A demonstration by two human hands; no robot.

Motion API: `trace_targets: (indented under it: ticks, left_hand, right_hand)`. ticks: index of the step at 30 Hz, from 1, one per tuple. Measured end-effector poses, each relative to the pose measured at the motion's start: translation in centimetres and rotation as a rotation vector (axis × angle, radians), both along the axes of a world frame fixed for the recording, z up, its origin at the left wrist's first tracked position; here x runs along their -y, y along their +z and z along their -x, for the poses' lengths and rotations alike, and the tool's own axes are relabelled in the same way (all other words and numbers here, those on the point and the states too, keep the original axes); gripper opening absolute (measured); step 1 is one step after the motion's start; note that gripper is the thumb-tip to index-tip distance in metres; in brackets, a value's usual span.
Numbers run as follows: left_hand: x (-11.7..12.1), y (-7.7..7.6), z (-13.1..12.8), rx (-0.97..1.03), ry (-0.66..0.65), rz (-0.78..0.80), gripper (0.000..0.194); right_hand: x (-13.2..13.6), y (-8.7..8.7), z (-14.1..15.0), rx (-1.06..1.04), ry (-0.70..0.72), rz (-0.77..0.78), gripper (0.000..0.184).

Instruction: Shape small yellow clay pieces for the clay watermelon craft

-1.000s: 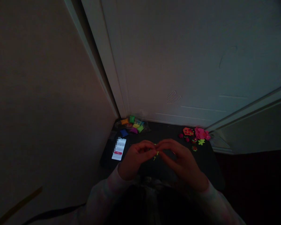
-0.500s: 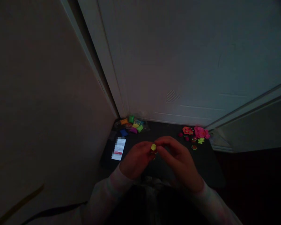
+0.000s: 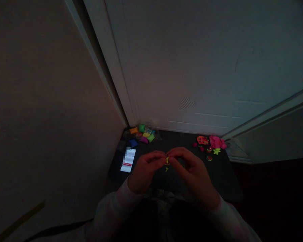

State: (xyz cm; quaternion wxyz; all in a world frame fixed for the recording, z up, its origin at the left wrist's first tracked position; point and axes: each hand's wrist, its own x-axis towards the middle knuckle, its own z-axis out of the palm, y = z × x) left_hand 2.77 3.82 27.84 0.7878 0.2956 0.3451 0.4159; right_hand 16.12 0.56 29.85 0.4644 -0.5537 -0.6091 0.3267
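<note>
The scene is very dark. My left hand [image 3: 145, 169] and my right hand [image 3: 194, 173] meet above a small black table [image 3: 224, 181], fingertips pinched together on a small yellow clay piece [image 3: 167, 161]. A tiny yellow scrap [image 3: 166, 170] lies on the table just below the fingers. Both hands are closed around the piece.
Several coloured clay packets [image 3: 141, 134] lie at the table's back left, with a lit phone [image 3: 128, 160] beside them. Pink, red and green clay shapes [image 3: 212, 144] sit at the back right. A white door [image 3: 192, 67] and a wall stand close behind.
The yellow piece showed as a round blob between the fingers half a second ago; now it looks thinner and more covered. The hands stayed in place.
</note>
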Motion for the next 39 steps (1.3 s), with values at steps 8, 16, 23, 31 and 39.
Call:
trace_targets:
  ticks: [8, 16, 23, 31, 39]
  left_hand:
    - [0.4, 0.3, 0.0, 0.273, -0.043, 0.277, 0.005]
    - [0.5, 0.8, -0.2, 0.296, -0.028, 0.319, 0.005]
    - [0.6, 0.9, -0.3, 0.297, -0.028, 0.321, 0.004]
    - [0.7, 0.8, -0.7, 0.322, 0.001, 0.312, 0.004]
    - [0.9, 0.6, -0.9, 0.299, 0.021, 0.280, 0.003]
  right_hand:
    - [0.5, 0.0, -1.0, 0.483, -0.003, -0.473, 0.021]
    - [-0.1, 0.1, -1.2, 0.588, 0.019, -0.528, 0.023]
    - [-0.1, 0.2, -1.2, 0.592, 0.017, -0.544, 0.019]
    - [0.0, 0.0, -0.9, 0.496, -0.041, -0.518, 0.017]
    - [0.0, 0.1, -0.4, 0.376, -0.080, -0.419, 0.012]
